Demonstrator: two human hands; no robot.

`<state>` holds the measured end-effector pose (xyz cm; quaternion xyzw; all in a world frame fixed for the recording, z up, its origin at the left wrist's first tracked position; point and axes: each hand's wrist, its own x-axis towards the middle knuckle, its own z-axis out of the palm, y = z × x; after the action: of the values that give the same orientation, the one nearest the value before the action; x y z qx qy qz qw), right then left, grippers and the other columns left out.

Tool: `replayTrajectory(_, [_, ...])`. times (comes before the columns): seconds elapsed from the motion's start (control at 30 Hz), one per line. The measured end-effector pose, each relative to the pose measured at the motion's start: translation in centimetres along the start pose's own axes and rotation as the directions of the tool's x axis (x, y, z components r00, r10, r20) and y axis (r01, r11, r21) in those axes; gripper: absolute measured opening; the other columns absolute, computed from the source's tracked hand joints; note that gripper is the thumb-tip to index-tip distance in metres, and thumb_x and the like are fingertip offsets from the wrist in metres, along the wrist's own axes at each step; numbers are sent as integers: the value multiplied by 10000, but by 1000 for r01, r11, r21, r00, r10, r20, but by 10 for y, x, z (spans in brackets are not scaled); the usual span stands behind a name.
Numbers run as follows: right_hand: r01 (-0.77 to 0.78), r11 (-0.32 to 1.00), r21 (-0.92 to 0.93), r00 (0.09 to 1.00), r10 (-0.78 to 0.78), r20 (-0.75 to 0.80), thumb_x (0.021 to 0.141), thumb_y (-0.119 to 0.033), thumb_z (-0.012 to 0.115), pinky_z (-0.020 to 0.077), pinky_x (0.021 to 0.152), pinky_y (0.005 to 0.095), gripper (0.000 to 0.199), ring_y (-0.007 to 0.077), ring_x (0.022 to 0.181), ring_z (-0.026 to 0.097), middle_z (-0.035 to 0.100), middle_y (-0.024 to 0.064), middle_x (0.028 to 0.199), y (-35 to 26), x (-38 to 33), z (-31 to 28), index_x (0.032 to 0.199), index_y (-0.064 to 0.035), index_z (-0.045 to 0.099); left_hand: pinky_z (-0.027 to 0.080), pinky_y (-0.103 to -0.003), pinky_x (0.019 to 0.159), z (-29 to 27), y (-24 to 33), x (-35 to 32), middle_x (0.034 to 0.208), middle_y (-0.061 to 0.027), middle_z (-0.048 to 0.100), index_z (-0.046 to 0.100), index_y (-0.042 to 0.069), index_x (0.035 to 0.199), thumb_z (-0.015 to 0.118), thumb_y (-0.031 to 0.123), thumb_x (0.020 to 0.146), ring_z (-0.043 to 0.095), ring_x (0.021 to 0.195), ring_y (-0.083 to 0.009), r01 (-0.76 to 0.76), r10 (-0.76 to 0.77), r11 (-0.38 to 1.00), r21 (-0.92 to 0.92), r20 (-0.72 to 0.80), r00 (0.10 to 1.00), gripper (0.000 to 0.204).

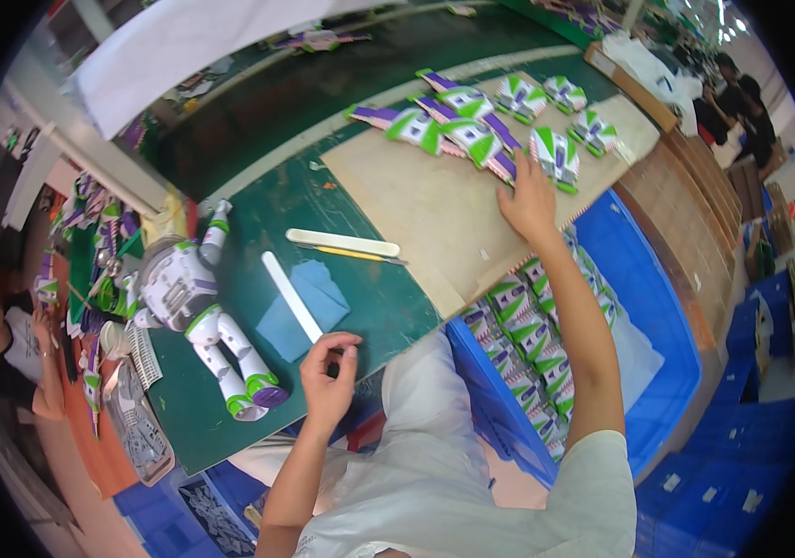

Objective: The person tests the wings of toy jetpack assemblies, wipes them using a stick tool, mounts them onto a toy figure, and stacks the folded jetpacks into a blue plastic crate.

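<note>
My right hand (531,205) reaches over the cardboard sheet with fingers stretched out and thumb apart. Its fingertips are at the purple tip of a winged toy part (478,141) and beside a white-and-green toy shell (555,156); whether they touch either is unclear. At the table's front edge, my left hand (329,377) is loosely curled, thumb and fingers slightly apart, with nothing visible in it. It is nearest the end of a white stick (292,296) that lies across a folded blue cloth (327,296). Left of these lies a white, green and purple toy figure (179,288).
A second pale stick (341,242) and a yellow pencil-like tool (351,253) lie on the green table (388,298). Below the cardboard (397,195), a blue bin (662,372) holds rows of toy shells. A parts tray (137,428) stands left; a co-worker (20,344) sits beyond.
</note>
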<state>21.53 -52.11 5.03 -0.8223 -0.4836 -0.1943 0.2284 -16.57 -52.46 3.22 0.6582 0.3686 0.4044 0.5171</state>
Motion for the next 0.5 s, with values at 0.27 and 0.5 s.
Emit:
replayTrajectory(0.27, [-160, 864, 477, 985, 111, 128, 716, -117, 637, 389, 902, 441, 801, 391, 1153, 422, 388, 255, 1273, -95, -19, -13, 1366, -31, 177, 459, -244, 769, 63, 31, 55, 1110, -92, 550, 480, 17, 1151, 520, 119, 890, 515, 1003, -120, 147, -87, 903, -403, 165, 982, 283])
replayTrajectory(0.5, [-237, 488, 840, 949, -71, 309, 745, -15, 585, 296, 987, 443, 811, 418, 1182, 347, 287, 306, 1273, -219, -105, -92, 1369, 52, 71, 407, -268, 884, 30, 52, 52, 1158, -64, 529, 416, -10, 1241, 372, 289, 961, 506, 1020, -98, 189, -40, 794, -578, 261, 965, 411])
